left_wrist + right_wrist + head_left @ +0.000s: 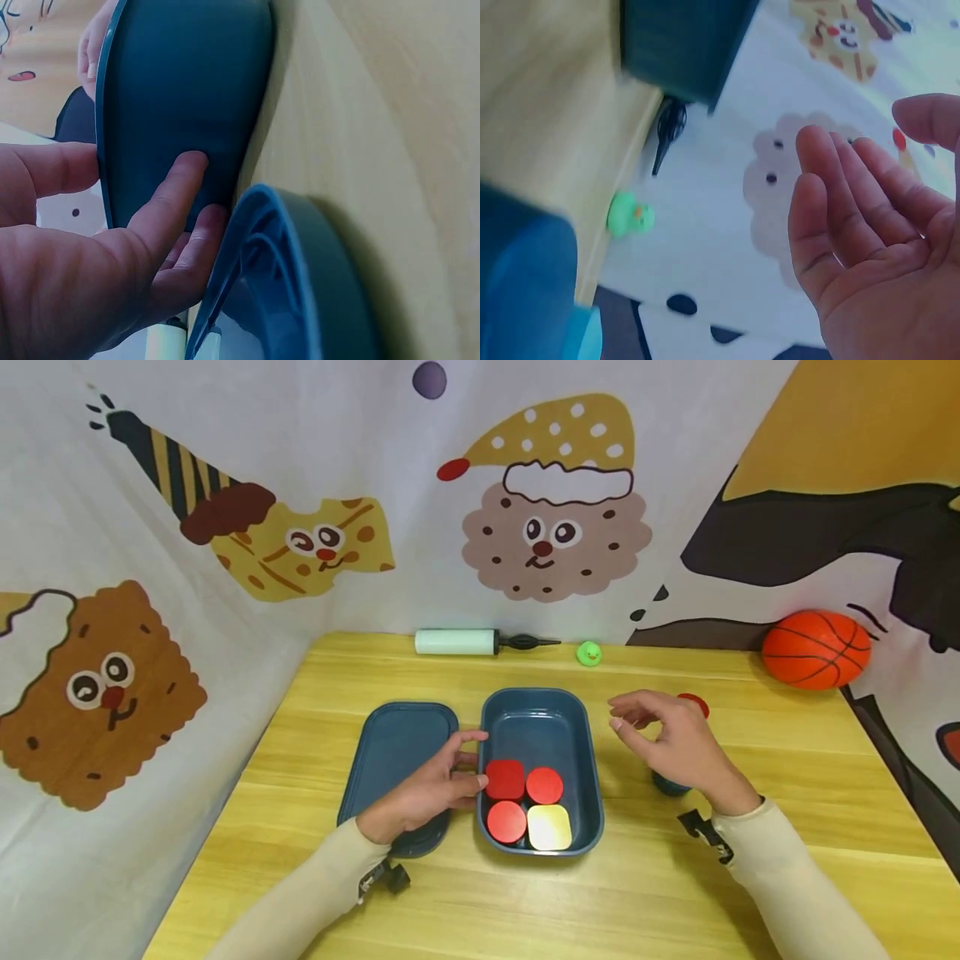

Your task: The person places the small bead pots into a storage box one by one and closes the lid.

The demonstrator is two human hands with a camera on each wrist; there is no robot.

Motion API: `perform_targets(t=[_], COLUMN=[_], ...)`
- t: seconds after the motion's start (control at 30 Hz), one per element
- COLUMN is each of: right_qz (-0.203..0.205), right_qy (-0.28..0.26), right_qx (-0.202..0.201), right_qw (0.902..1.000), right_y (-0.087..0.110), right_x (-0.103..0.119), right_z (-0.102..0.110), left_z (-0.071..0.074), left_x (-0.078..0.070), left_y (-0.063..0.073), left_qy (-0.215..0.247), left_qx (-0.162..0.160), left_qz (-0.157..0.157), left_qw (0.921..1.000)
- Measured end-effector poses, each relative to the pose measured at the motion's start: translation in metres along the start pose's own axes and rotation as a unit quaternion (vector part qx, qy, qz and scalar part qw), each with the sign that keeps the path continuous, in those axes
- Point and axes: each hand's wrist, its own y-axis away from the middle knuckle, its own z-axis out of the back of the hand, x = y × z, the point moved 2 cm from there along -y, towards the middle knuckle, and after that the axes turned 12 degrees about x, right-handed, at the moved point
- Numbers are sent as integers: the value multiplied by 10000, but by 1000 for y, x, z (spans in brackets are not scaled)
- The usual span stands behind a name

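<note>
Pale sleeves (311, 889) up front, blue tray (540, 739) just beyond on the wooden table (585, 910)! Left hand (426, 789), fingers spread, touches its side; right hand (678, 745) hovers just beside, fingers close together, thumb apart.

Play corner or staged set, home or studio unclear, cartoon-printed cloth backdrop (427, 552), wood-grain desk (637, 893), orange basketball (817, 650), green toy duck (588, 653) and hand pump (457, 642) along its back edge
</note>
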Motion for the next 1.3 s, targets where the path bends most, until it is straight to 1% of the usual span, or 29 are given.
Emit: perform_targets(t=[0.13,0.3,0.47,0.63,0.77,0.87,1.07,1.13,1.3], right_qz=[-246,-707,-1202,-1537,-1789,-1946,-2247,-2299,-2266], right_qy=[-113,-293,-282,-163,-91,-115,-318,-350,-395], right_qx=[-312,-620,-710,-710,-688,-488,186,351,687], right_qw=[9991,9951,9898,9854,9814,9796,9737,9720,9708], right_y=[5,12,20,29,38,42,50,54,60], right_x=[-13,-30,-51,-76,-92,-103,-127,-133,-143], right_z=[13,28,38,44,45,45,43,43,40], left_z=[-1,-2,-2,-1,-2,-2,-1,-1,-1], left_x=[0,-1,-1,0,0,0,1,1,1], left_y=[-1,-2,-1,-2,-3,-2,-1,0,1], left_qy=[0,-13,-34,-55,-77,-74,-17,-13,-30], left_qx=[-19,-19,-35,-12,43,21,7,-2,4], left_qz=[-26,-40,7,10,7,39,29,35,33], left_qw=[10000,10000,10000,10000,10000,10000,10000,10000,10000])
